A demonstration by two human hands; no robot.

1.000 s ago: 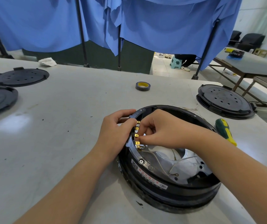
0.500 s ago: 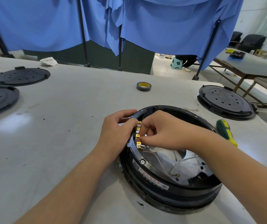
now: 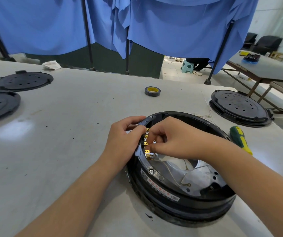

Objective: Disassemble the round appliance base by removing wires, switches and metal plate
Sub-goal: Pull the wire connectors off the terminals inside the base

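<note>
white label (image 3: pixel 161 189) on round appliance base (image 3: pixel 180 207), red print too small to read

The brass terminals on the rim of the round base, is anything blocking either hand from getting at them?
Nothing visible does. The right hand reaches in from inside the round base and its fingertips are already at the brass terminals. The left hand grips the rim beside them from outside.

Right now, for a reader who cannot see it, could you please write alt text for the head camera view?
Two bare hands work at the left rim of a round black appliance base on a grey table: the left hand steadies the rim, the right hand pinches at a row of brass terminals. A green-yellow screwdriver, tape roll and black discs lie around.
</note>
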